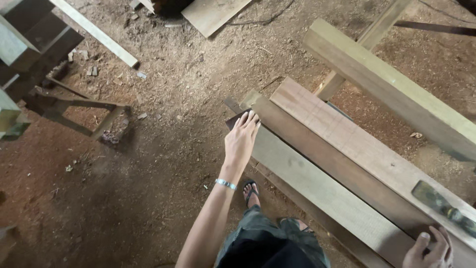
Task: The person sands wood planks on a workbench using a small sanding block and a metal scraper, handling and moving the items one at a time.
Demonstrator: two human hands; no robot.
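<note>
My left hand point(241, 139) lies flat, fingers together, on the near end of a pale wooden plank point(317, 191) that runs diagonally to the lower right. A silver bracelet sits on that wrist. My right hand point(429, 248) rests on the same stack of planks at the bottom right, fingers spread over a dark brown plank point(342, 168). A reddish plank point(347, 136) lies beside these, further from me. Near my right hand, a dark hand plane or chisel-like tool point(443, 207) sits on the reddish plank.
A thick pale beam point(396, 87) crosses the upper right on a wooden support. A sawhorse-like frame point(74, 106) and stacked timber point(29, 39) stand at left. Loose boards point(213, 15) lie at the top. The floor is sawdust-covered dirt; my sandalled foot point(251, 193) is below the planks.
</note>
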